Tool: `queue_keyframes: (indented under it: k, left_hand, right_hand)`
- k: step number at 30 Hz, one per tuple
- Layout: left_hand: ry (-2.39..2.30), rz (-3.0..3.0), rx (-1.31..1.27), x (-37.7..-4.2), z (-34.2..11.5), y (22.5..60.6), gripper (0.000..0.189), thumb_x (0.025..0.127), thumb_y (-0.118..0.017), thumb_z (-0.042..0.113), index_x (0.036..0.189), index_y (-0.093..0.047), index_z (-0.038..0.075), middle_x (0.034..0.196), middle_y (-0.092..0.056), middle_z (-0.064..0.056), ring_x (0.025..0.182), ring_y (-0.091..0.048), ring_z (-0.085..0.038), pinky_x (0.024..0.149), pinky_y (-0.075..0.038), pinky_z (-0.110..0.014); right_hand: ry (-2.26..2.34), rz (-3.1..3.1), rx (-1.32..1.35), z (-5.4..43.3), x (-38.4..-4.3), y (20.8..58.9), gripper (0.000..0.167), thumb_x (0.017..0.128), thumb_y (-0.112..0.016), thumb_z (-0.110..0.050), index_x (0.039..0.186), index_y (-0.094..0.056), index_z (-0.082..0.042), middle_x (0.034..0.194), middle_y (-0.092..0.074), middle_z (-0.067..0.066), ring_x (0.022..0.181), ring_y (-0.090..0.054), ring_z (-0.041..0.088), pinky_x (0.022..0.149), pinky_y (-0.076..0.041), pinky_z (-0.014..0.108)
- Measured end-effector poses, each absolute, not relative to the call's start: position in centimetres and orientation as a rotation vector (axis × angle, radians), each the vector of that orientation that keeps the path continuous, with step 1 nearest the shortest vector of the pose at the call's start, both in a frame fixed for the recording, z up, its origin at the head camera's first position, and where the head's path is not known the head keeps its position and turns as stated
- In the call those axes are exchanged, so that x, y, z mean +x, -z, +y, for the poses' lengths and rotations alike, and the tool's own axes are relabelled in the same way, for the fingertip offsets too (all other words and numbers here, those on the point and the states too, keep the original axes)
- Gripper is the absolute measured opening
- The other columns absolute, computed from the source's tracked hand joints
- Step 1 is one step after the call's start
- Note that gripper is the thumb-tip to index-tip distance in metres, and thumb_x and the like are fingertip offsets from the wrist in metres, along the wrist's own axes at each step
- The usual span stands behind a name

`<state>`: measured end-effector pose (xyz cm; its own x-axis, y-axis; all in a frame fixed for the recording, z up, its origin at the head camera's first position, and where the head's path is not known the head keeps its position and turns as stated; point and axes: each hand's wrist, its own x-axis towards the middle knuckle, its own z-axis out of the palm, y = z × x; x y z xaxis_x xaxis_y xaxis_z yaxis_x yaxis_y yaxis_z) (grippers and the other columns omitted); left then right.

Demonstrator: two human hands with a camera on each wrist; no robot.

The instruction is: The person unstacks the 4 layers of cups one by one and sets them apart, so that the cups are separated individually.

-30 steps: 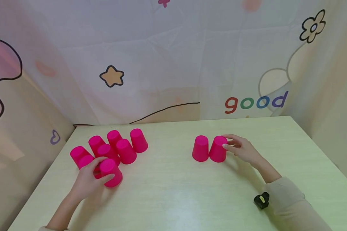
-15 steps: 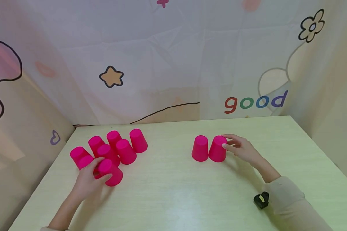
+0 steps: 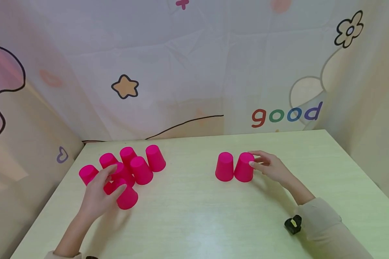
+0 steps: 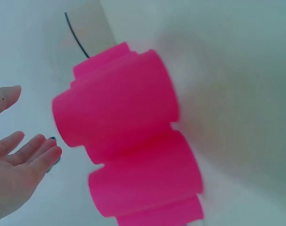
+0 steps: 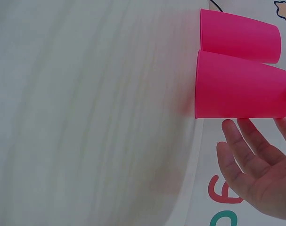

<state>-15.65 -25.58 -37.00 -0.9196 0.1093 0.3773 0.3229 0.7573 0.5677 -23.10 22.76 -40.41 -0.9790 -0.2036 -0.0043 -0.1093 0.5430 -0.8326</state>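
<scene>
My left hand [image 3: 98, 194], thumb and fingers spread, hovers over the front of a cluster of upside-down pink cups at the table's left. The nearest one, the front pink cup [image 3: 128, 198], is partly covered by the thumb in the head view. In the left wrist view a gap separates the fingers [image 4: 36, 155] from the pink cups [image 4: 119, 103]. On the right, thumb and index finger of my right hand [image 3: 272, 167] pinch the narrow top of an upside-down pink cup [image 3: 244, 169]. Close beside it stands another pink cup [image 3: 224, 167].
Further back in the left cluster stand more cups, among them a rear pink cup [image 3: 155, 158]. A pale wooden table [image 3: 194, 216] carries everything. Behind it hangs a printed curtain [image 3: 194, 72]. A small black device [image 3: 293, 224] sits by the right sleeve.
My left hand has let go of the front cup and risen slightly, its fingers spreading. That cup shifted a little before. The right hand and its cups stay put.
</scene>
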Motion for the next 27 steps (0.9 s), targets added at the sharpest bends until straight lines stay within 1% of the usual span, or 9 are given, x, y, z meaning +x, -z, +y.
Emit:
queue_keyframes:
  k: [3,6,7,10,15,19,23,27]
  left_hand:
    - [0.959,-2.584,-0.368,-15.9,-25.0,36.7,0.064,0.073,-0.073,0.002,0.128,-0.041,-0.004,0.122,-0.048,-0.021,0.106,-0.049,-0.038,0.080,-0.047,-0.051]
    - [1.014,-2.544,-0.415,-16.4,-24.3,36.7,0.061,0.073,-0.072,-0.001,0.126,-0.043,-0.005,0.121,-0.049,-0.021,0.106,-0.051,-0.037,0.081,-0.047,-0.047]
    - [1.043,-2.537,-0.431,-16.6,-23.9,36.7,0.061,0.073,-0.072,0.000,0.126,-0.043,-0.005,0.122,-0.049,-0.021,0.107,-0.051,-0.037,0.082,-0.047,-0.044]
    - [1.139,-2.520,-0.471,-17.1,-22.8,36.8,0.059,0.075,-0.072,0.001,0.126,-0.043,-0.005,0.123,-0.049,-0.020,0.110,-0.050,-0.036,0.085,-0.045,-0.041]
    - [1.271,-2.496,-0.521,-17.8,-20.9,36.8,0.059,0.076,-0.072,0.005,0.127,-0.043,-0.002,0.125,-0.048,-0.018,0.111,-0.048,-0.034,0.087,-0.044,-0.044]
    - [1.310,-2.500,-0.554,-18.4,-19.6,37.0,0.059,0.077,-0.072,0.008,0.128,-0.044,-0.001,0.126,-0.048,-0.017,0.113,-0.047,-0.033,0.088,-0.044,-0.045]
    - [1.350,-2.491,-0.580,-19.1,-18.4,37.0,0.059,0.077,-0.071,0.006,0.128,-0.044,-0.002,0.125,-0.048,-0.019,0.112,-0.048,-0.034,0.089,-0.044,-0.045]
    - [1.402,-2.476,-0.603,-19.7,-17.3,36.9,0.059,0.077,-0.071,0.005,0.128,-0.043,-0.002,0.126,-0.048,-0.019,0.112,-0.048,-0.033,0.089,-0.044,-0.045]
  right_hand:
    - [1.431,2.671,-0.270,22.7,-23.1,40.5,0.051,0.089,-0.058,-0.027,0.133,-0.042,-0.007,0.121,-0.050,0.023,0.106,-0.051,0.039,0.078,-0.051,0.045]
    - [1.429,2.677,-0.272,22.7,-23.0,40.5,0.051,0.089,-0.058,-0.025,0.133,-0.042,-0.007,0.122,-0.049,0.023,0.106,-0.051,0.040,0.078,-0.050,0.046]
    - [1.428,2.680,-0.272,22.7,-23.0,40.5,0.050,0.089,-0.058,-0.025,0.133,-0.042,-0.006,0.122,-0.049,0.023,0.106,-0.051,0.040,0.078,-0.050,0.046]
    - [1.432,2.682,-0.267,22.7,-23.0,40.4,0.050,0.089,-0.058,-0.024,0.133,-0.043,-0.006,0.122,-0.049,0.023,0.106,-0.051,0.040,0.078,-0.050,0.046]
    - [1.434,2.672,-0.269,22.5,-23.0,40.3,0.051,0.089,-0.058,-0.027,0.133,-0.042,-0.006,0.122,-0.049,0.023,0.105,-0.051,0.039,0.078,-0.051,0.045]
    - [1.428,2.674,-0.264,22.4,-22.9,40.3,0.050,0.089,-0.058,-0.024,0.133,-0.042,-0.006,0.123,-0.048,0.023,0.107,-0.050,0.040,0.078,-0.050,0.045]
    - [1.424,2.679,-0.266,22.5,-22.9,40.3,0.050,0.089,-0.058,-0.025,0.133,-0.042,-0.005,0.123,-0.048,0.023,0.107,-0.050,0.040,0.078,-0.051,0.045]
    - [1.424,2.688,-0.265,22.6,-22.9,40.3,0.050,0.089,-0.058,-0.025,0.132,-0.043,-0.006,0.123,-0.048,0.023,0.107,-0.050,0.040,0.078,-0.051,0.046]
